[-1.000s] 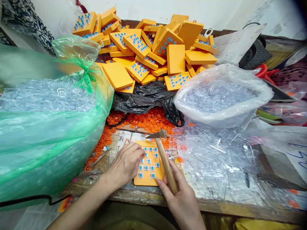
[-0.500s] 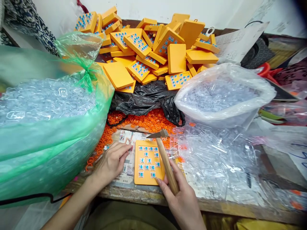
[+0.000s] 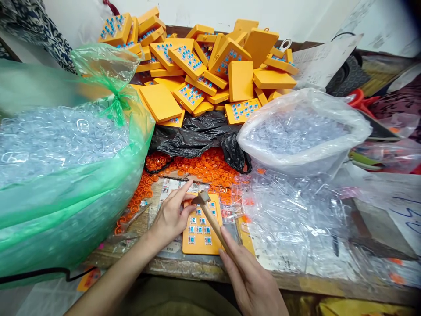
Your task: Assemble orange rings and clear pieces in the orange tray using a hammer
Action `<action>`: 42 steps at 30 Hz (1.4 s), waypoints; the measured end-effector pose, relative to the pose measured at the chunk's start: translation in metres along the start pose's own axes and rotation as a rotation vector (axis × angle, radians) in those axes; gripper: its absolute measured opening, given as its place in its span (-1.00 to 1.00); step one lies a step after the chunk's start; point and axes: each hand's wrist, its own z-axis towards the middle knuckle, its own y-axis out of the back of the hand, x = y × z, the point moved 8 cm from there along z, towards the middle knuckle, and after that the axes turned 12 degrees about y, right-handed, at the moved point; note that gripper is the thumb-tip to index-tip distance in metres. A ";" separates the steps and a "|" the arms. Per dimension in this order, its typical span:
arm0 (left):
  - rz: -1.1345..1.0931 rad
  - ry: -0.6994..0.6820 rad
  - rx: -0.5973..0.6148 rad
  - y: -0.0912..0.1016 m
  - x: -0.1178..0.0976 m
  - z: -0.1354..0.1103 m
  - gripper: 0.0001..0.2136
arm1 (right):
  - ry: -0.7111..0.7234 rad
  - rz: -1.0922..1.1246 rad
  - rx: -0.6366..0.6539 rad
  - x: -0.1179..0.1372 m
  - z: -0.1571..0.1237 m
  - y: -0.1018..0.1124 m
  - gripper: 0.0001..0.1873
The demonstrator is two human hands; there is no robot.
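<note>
An orange plastic plate (image 3: 200, 235) studded with small blue square pieces lies flat near the front edge of the table (image 3: 184, 267). My left hand (image 3: 171, 215) rests on the plate's upper left corner, its fingers pinched together there; what they hold is too small to name. My right hand (image 3: 253, 283) grips the wooden handle of a small hammer (image 3: 210, 219). The hammer head sits over the plate's top edge, close to my left fingertips.
A heap of similar orange plates (image 3: 210, 66) fills the back. A green bag of clear pieces (image 3: 62, 158) stands left, a clear bag (image 3: 296, 131) right. Loose orange rings (image 3: 197, 169) spill from a black bag (image 3: 200, 136). Clear plastic strips (image 3: 289, 219) lie at the right.
My left hand left the plate, went to the left, then came back to its top left corner. The hammer swung left and down, so its head now sits over the plate's top edge.
</note>
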 end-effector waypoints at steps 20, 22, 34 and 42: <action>-0.190 0.125 0.034 0.004 0.006 0.002 -0.38 | 0.031 0.137 -0.116 0.001 0.002 0.014 -0.49; -0.179 0.126 0.030 0.004 0.006 0.002 -0.37 | 0.012 0.122 -0.079 -0.001 0.002 0.012 -0.50; -0.237 0.265 0.099 0.001 0.011 0.004 -0.33 | 0.020 0.032 0.041 -0.003 -0.001 -0.001 -0.52; 0.156 0.070 -0.106 0.025 0.007 0.031 -0.70 | -0.260 0.241 -0.134 -0.030 -0.008 0.004 -0.55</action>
